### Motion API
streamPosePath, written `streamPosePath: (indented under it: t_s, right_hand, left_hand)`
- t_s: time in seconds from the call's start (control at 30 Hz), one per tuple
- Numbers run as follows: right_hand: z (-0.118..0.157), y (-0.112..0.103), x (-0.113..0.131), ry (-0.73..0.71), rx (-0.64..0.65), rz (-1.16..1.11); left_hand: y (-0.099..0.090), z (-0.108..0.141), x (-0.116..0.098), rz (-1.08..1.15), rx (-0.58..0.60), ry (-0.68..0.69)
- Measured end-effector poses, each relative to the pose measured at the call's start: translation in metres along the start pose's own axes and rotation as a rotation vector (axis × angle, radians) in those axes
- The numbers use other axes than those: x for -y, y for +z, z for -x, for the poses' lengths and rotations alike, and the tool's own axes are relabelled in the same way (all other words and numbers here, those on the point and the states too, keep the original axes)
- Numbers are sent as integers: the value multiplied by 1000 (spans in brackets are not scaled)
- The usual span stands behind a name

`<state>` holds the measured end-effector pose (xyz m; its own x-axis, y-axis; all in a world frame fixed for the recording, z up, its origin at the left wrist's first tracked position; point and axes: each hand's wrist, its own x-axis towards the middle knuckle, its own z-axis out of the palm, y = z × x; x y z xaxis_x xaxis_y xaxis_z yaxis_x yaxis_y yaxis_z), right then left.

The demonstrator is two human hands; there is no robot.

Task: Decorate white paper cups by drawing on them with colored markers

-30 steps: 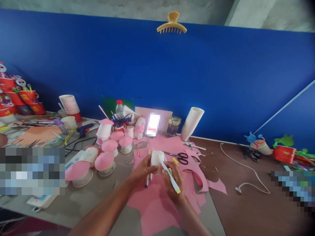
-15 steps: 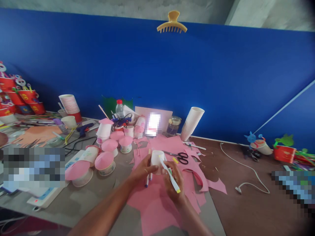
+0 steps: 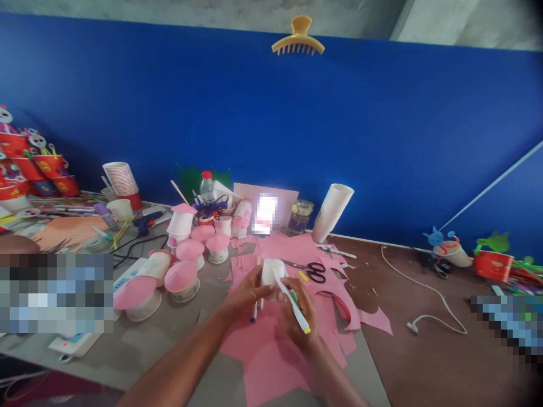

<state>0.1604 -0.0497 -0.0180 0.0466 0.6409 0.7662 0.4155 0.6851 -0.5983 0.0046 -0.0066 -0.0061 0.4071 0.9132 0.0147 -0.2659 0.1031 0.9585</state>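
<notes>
My left hand (image 3: 251, 294) is closed around the left side of a white paper cup (image 3: 272, 270), thumb across its front. A white marker pen with a yellow end (image 3: 297, 308) is gripped in my right hand (image 3: 302, 316), its tip against or very near the cup wall; which of the two I cannot tell. Beneath both hands lie overlapping sheets of pink paper (image 3: 271, 362). Black-handled scissors (image 3: 314, 272) rest on the paper just beyond my right hand, near a small yellow marker cap (image 3: 303, 275). Other markers (image 3: 253, 314) lie partly hidden under my left hand.
Several paper cups with pink cone tops (image 3: 181, 275) stand to the left. Behind are a lit phone (image 3: 265, 212), a glass jar (image 3: 300, 216) and a leaning cup stack (image 3: 334, 212). A white cable (image 3: 441, 302) lies at right. Part of another person's arm (image 3: 17, 244) shows far left.
The marker has shifted slightly against the cup, with both hands nearly in place. At the far left, the other person's arm has come further into view.
</notes>
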Motion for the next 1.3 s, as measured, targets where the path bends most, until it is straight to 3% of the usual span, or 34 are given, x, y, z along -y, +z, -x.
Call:
streamPosePath:
  t_s: [0.67, 1.3]
  right_hand:
    - [0, 1, -1, -1, 3, 43]
    - [-2, 1, 2, 18, -23, 17]
  left_hand:
    - [9, 3, -13, 3, -44, -28]
    - [-4, -1, 3, -52, -19, -4]
